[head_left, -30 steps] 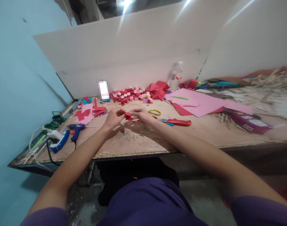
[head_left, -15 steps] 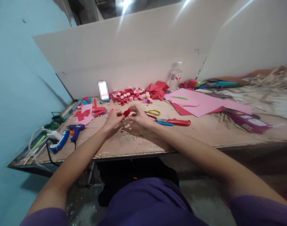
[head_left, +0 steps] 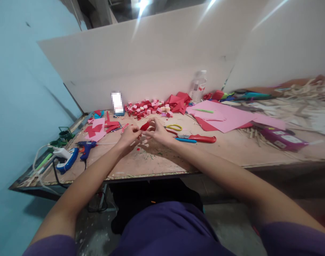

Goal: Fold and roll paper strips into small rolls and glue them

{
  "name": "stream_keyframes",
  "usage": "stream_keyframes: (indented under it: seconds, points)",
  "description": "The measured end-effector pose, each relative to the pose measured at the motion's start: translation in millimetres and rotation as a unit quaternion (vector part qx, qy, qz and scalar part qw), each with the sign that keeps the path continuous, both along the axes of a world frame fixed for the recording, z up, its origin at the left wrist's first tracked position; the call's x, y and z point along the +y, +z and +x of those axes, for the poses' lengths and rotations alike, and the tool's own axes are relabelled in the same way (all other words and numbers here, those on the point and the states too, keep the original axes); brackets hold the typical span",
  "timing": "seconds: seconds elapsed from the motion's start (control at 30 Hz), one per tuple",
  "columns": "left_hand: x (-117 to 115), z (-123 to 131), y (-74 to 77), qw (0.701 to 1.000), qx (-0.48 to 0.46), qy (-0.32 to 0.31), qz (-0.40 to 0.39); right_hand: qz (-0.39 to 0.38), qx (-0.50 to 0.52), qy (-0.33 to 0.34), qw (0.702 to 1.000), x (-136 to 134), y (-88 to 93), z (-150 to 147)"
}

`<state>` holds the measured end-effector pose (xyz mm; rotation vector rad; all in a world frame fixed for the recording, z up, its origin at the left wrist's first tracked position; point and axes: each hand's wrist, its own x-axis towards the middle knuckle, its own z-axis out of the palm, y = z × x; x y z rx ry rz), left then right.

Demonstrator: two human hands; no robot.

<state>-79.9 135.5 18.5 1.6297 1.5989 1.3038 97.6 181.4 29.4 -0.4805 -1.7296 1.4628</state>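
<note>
From the small red paper piece, the pale wooden desk is offering low, scrap-strewn passage at six o'clock; heaped red-and-pink cubes are blocking twelve, red-handled metal pliers just past three, a blue plastic glue gun eight-thirty.

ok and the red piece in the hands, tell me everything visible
The small red paper-like piece looks thin and roughly leaf-shaped, slanting up toward the right. The left hand pinches its lower end; the right hand curves about its other side, contact unclear. It is held off the pale brown wooden tabletop. Any folds are unclear.
</note>
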Motion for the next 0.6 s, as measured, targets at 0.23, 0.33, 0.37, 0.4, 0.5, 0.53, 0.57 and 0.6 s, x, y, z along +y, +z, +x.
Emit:
stream_keyframes:
  seconds: [0.23, 0.33, 0.37, 0.4, 0.5, 0.53, 0.57, 0.6]
  points:
    - [-7.4, 4.0, 6.6, 1.0, 0.015, -0.016, 0.019, -0.01, 0.007, -0.048, 0.999, 4.0, 0.2, 1.8]
    - [-11.2, 5.7, 9.3, 0.999, 0.016, -0.017, 0.028, -0.023, 0.012, -0.054, 0.998, 4.1, 2.0, 1.5]
    - [-12.2, 6.0, 10.3, 0.999, 0.015, -0.015, 0.03, -0.026, 0.014, -0.053, 0.998, 4.1, 2.7, 1.3]
    - [-12.9, 5.9, 11.3, 0.999, 0.013, -0.011, 0.032, -0.028, 0.015, -0.053, 0.998, 4.1, 3.3, 1.1]
    - [-11.9, 3.4, 13.8, 0.998, -0.001, 0.0, 0.064, -0.025, 0.01, -0.05, 0.998, 4.9, 3.9, 1.3]
    - [-10.4, 2.0, 14.1, 0.997, -0.011, -0.004, 0.082, -0.023, 0.007, -0.046, 0.999, 5.4, 3.7, 1.6]
    - [-8.6, 0.5, 14.0, 0.995, -0.024, -0.015, 0.098, -0.02, 0.001, -0.04, 0.999, 5.9, 3.2, 2.0]
    - [-6.6, -0.9, 13.4, 0.993, -0.039, -0.03, 0.109, -0.016, -0.004, -0.032, 0.999, 6.6, 2.7, 2.4]
